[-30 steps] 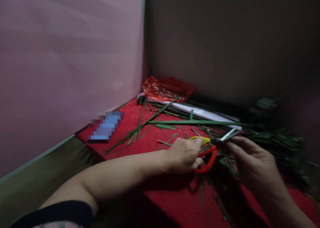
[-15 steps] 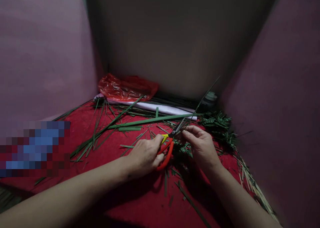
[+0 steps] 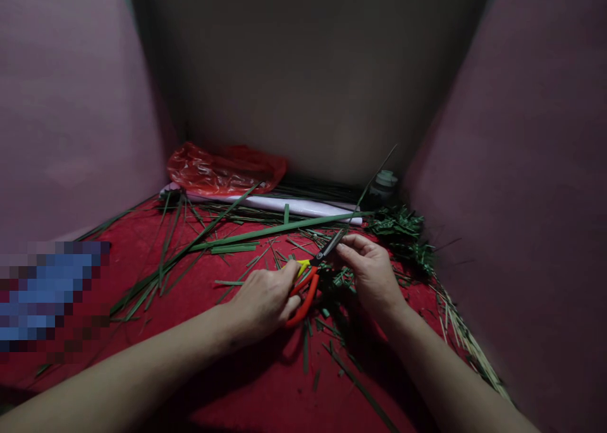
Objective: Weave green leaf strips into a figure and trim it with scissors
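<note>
In the head view my left hand [image 3: 268, 297] grips scissors [image 3: 303, 294] with red and yellow handles, their dark blades angled up to the right. My right hand [image 3: 372, 272] pinches a thin green stem [image 3: 364, 196] between thumb and fingers, and its long free end rises to the upper right. The blades lie right beside the right fingertips, at the stem's lower part. Whether they touch the stem is too small to tell. Short green clippings [image 3: 341, 278] lie on the red cloth [image 3: 227, 363] below the hands.
Long green leaf strips [image 3: 279, 229] cross the cloth ahead. Behind them lie a white roll [image 3: 303, 205] and a crumpled red plastic bag [image 3: 222, 170]. A lidded jar [image 3: 384, 183] and woven green leaves [image 3: 403, 231] are at right. Pale stalks [image 3: 467, 329] line the right wall.
The view has shifted, so the whole scene sits a little further left. The scissor blades look closer together than before. Both hands keep their holds.
</note>
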A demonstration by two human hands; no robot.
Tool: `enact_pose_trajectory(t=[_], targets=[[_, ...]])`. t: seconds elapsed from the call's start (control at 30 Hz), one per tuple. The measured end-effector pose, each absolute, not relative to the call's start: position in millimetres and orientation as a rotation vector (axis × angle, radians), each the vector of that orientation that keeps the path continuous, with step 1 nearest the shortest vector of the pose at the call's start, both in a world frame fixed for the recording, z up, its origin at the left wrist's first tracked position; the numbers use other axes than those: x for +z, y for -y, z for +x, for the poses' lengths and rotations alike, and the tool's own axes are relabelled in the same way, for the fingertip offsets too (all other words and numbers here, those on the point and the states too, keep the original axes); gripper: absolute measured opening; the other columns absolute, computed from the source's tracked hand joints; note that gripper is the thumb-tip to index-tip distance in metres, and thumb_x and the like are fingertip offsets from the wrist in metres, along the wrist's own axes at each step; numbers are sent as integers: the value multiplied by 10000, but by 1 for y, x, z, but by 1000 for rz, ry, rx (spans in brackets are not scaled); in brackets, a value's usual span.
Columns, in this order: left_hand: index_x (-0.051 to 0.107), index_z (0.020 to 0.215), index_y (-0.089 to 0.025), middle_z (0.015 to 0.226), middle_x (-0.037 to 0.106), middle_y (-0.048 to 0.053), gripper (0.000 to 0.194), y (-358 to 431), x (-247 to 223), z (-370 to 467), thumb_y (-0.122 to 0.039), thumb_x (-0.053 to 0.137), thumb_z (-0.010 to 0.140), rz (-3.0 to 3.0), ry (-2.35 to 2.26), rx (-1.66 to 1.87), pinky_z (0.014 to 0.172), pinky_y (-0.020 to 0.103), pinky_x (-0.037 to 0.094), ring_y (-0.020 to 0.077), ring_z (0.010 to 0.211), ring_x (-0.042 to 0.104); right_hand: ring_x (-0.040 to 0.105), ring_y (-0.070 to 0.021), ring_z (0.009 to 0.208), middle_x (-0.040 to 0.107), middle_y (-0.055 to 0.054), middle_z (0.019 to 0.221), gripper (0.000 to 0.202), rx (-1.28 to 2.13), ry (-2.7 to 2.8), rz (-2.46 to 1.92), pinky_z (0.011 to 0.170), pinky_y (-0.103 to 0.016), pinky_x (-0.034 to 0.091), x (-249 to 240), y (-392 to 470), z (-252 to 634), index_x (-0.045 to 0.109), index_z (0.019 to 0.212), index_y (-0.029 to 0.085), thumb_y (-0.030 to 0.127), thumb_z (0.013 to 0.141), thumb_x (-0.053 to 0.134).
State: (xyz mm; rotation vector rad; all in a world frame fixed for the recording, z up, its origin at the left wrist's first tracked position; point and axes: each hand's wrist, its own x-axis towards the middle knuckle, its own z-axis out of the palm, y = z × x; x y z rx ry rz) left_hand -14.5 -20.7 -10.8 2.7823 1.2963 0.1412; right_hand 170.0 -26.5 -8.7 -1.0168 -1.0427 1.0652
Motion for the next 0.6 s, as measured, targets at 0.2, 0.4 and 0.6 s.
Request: enact_pose_trajectory(t=[0.2,0.4,0.6], targets=[[416,971,-169,757,651,47,192,19,-12,-15,-248,404,796,2788,-1300,144,535,278,425,223,665,634,551,-108,564,632,17,632,101,1062,1072,-1057,578,-226,423,-4,29,168,633,730,174,267,698,610],[410,1005,-152,812,657,71,255,24,-9,-15,-279,422,784,2778,-1281,127,594,320,473,241,704,642,564,-114,620,640,3,691,170,1022,1044,-1209,622,-219,432,-1,36,168,643,779,167,294,667,657],[393,1025,-143,796,650,80,304,24,-11,-16,-318,428,779,2780,-1260,152,584,361,488,265,702,640,579,-154,633,648,-27,699,202,951,1004,-1345,592,-257,454,-1,38,168,676,759,213,330,596,696]])
